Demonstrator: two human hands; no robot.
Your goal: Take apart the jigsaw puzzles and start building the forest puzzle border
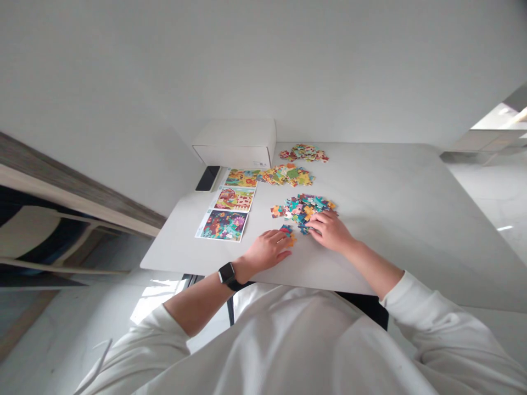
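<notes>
My left hand [268, 249] lies on the white table [395, 219] with its fingertips on a couple of joined puzzle pieces [287, 234]. A dark watch sits on that wrist. My right hand [329, 229] rests at the near edge of a pile of colourful puzzle pieces [302, 206], fingers curled onto the pieces; whether it grips one I cannot tell. Both sleeves are white.
Two more piles of pieces [287, 175] [303, 152] lie farther back. Three picture cards [224, 225] [233, 198] [242, 178] sit in a column at left, beside a black phone [208, 178] and a white box [234, 144]. Shelving stands left of the table.
</notes>
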